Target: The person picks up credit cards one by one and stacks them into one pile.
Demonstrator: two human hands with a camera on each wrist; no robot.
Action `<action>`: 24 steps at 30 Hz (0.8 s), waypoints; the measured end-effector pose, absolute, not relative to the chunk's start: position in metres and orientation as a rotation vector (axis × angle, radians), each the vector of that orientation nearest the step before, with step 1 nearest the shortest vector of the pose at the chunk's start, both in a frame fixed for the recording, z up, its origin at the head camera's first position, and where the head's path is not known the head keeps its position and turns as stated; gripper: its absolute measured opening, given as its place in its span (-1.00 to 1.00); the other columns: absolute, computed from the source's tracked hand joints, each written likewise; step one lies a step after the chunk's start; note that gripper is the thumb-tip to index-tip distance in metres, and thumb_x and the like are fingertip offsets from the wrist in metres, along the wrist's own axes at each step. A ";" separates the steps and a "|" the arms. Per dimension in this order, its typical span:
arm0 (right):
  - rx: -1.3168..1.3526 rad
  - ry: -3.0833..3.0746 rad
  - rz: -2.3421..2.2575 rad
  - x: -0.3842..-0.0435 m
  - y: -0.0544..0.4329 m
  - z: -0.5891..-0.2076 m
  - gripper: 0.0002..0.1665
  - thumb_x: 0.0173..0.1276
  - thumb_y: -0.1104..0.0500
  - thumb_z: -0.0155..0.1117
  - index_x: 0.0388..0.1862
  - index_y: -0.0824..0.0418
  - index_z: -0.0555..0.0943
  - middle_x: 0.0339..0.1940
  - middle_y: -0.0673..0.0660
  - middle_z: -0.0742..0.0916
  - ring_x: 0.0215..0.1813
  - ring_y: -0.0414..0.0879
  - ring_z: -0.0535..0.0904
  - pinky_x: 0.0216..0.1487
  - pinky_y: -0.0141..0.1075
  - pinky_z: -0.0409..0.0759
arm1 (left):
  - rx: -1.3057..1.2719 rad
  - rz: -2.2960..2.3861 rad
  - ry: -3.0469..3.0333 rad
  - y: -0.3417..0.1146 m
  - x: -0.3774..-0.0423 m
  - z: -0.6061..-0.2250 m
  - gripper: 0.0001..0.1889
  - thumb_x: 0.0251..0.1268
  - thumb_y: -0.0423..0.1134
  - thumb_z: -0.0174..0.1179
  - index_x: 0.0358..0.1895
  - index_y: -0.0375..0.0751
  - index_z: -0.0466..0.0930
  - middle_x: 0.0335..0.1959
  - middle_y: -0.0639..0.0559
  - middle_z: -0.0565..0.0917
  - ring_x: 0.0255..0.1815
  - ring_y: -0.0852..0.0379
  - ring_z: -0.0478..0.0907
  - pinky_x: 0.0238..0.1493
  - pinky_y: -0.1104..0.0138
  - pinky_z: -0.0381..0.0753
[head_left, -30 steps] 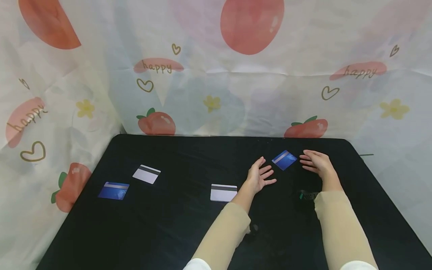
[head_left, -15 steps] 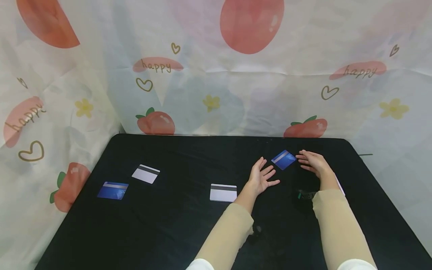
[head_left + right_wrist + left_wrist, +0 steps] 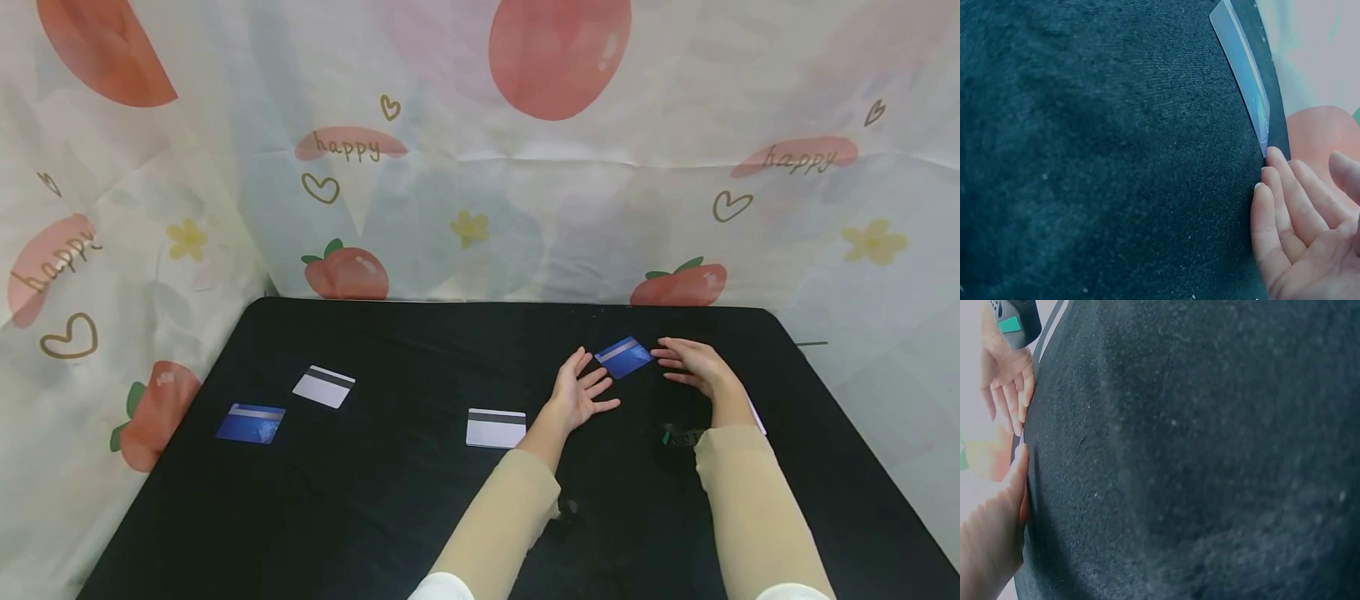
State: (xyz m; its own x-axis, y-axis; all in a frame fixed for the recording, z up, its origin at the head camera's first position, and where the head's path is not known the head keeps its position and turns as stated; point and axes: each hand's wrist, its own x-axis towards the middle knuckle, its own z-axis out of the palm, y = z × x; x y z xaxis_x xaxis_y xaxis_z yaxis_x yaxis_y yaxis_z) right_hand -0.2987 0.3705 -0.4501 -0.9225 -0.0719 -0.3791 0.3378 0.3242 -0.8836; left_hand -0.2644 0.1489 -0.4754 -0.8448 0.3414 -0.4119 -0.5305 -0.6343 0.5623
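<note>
A blue card [image 3: 624, 357] with a pale stripe lies on the black table between both hands. My left hand [image 3: 576, 395] is at its left side, fingers spread and fairly straight, the fingertips right at the card's near left edge. On the other side, my right hand [image 3: 697, 365] has its fingers extended toward the card. In the right wrist view, the fingertips [image 3: 1274, 153] meet a corner of the blue card [image 3: 1244, 75]. The left wrist view shows the left hand [image 3: 997, 531] low over the cloth, facing the right hand [image 3: 1010, 375].
A white card [image 3: 496, 428] with a dark stripe lies by the left wrist. Farther left are another white card [image 3: 324, 387] and a blue card [image 3: 251, 423]. A white edge [image 3: 757, 417] shows beside the right wrist. A patterned curtain [image 3: 465, 200] hangs behind the table [image 3: 375, 517].
The blue card between the hands has slid a little left and turned slightly. My right hand has moved left with it. The left hand has shifted only slightly.
</note>
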 end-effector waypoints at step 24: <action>0.231 2.178 -1.618 -0.295 0.366 -0.450 -0.25 0.47 -0.08 -0.20 0.42 0.36 -0.04 -0.10 -0.11 0.64 -0.20 -0.42 0.55 -0.09 -0.41 0.60 | -0.426 2.419 0.993 0.144 -0.270 -0.478 -0.36 0.31 -0.01 -0.05 0.30 -0.41 0.16 0.17 -0.34 0.40 0.17 -0.32 0.35 0.14 -0.17 0.33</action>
